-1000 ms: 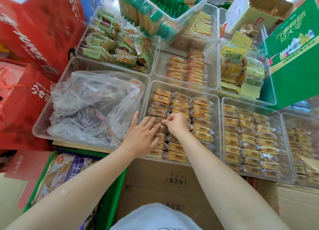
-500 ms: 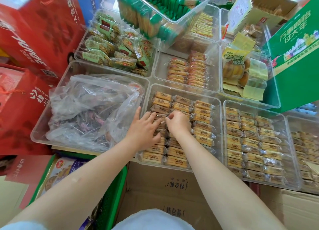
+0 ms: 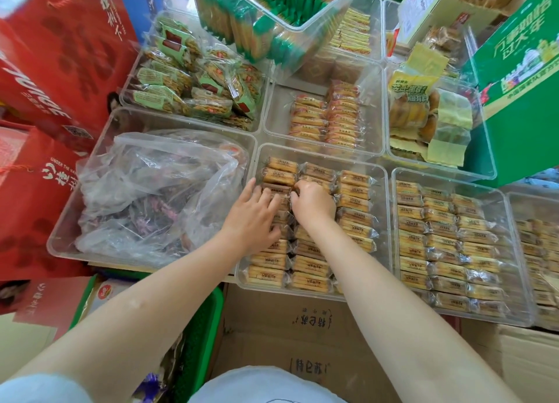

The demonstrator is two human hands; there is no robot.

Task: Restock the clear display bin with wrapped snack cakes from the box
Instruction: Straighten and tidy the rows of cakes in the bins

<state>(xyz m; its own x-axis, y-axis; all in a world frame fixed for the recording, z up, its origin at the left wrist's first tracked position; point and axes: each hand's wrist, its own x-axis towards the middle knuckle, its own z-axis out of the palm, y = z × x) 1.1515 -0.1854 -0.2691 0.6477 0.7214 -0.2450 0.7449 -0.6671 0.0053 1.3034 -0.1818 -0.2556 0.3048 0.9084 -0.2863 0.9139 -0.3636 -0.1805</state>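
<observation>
Snack cakes (image 3: 354, 202) filled the clear display bin (image 3: 381, 209), where the left hand (image 3: 252, 218) lay spread flat and the right hand (image 3: 313, 202) pinched one cake.

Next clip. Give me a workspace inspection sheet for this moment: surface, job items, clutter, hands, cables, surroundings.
Surface: clear bins side by side; cardboard cartons below.
Job's things: display bin holds three columns of wrapped snack cakes.
Clutter: crumpled plastic bag in the bin to the left.
Hands: left hand flat on the left column; right hand curled on a cake in the middle column.
Cables: nothing seen.
Surroundings: red gift boxes, green box.
</observation>
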